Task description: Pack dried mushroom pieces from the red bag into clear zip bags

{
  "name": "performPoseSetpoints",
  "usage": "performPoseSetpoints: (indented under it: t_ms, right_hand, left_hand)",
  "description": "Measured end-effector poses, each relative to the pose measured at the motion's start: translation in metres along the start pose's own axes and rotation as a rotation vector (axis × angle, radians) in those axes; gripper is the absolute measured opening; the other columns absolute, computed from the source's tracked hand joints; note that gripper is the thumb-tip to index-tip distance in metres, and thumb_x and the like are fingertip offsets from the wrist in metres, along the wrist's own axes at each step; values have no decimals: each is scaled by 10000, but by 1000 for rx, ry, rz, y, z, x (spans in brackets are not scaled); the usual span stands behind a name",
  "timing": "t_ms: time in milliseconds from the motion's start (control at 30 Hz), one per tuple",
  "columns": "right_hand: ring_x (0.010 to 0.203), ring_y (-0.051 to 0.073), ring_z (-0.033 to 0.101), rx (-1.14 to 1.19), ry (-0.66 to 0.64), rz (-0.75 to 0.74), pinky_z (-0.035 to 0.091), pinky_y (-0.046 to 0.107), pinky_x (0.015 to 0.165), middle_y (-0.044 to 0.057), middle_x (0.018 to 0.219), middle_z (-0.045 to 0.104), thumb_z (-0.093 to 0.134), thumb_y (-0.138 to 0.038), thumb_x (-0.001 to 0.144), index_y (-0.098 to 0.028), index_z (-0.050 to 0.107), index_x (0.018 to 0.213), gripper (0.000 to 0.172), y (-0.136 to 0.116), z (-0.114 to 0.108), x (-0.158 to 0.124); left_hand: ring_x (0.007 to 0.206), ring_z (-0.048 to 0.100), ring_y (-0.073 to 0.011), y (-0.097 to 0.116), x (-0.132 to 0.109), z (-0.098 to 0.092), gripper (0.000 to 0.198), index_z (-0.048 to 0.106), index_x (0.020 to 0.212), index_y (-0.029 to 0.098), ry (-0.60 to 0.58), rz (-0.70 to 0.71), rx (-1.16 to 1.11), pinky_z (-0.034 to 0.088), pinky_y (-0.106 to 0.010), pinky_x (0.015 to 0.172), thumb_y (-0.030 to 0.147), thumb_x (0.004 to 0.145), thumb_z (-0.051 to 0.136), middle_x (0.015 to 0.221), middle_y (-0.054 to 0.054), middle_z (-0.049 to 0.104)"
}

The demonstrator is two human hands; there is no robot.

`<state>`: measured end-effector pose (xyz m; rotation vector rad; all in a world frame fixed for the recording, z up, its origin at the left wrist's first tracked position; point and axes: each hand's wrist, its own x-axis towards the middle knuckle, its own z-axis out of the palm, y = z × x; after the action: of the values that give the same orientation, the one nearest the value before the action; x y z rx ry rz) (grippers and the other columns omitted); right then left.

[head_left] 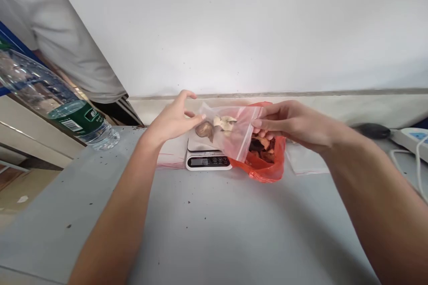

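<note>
Mid-frame, pinched at both ends of bag (pixel 230 136) by left hand (pixel 172 120) and right hand (pixel 294 122), fingers closed on film (limp, light, slippery; best gripped at zip rim) above scale (pixel 207 160).

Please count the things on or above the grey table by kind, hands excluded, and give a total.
Clear zip bag with dried pieces, held by left hand and right hand: 1
Red plastic bag: 1
Digital scale: 1
Plastic bottle: 1
Total: 4
</note>
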<state>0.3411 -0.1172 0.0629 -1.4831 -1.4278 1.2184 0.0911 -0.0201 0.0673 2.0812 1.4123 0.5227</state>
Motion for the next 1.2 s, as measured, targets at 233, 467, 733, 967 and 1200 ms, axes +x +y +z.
performPoseSetpoints:
  t_ms: [233,467,733,967,1200]
  right_hand:
    - [569,111,416,-135,4,-31,283,273,495,-7,584,509,921,-776,528,-180,673,618,652,-2,25,12]
    - [594,119,471,0,-7,-99,337,274,518,8,613,572,987,-665,538,-186,703,614,563,0,31,14]
    - [582,116,488,23,-41,-153,353,289,524,27,674,624,983,-625,603,-179,722,657,519,7,28,17]
    - [636,142,530,12,-39,-178,388,301,550,48,741,659,952,-625,675,-187,733,694,490,11,24,17]
    - [685,155,538,14,-92,-129,377,301,567,52,747,655,923,-465,677,-181,770,713,324,2,24,14]
  left_hand:
    - [915,704,-222,13,-8,6,274,705,900,215,-286,228,-22,503,-312,748,478,849,765,1008,-55,775]
    - [693,648,-156,9,-2,15,258,796,867,183,-538,391,-223,454,-290,624,425,910,716,840,-47,771]
    - [639,625,-151,6,1,10,304,833,794,203,-554,445,-245,446,-269,552,410,950,674,779,-64,772]
    - [688,670,-158,7,-1,11,316,821,805,211,-594,443,-279,518,-275,639,391,980,628,801,-55,781]
    - [548,512,-124,19,-7,14,276,673,570,209,-473,394,-226,366,-280,528,231,839,610,618,-20,651]
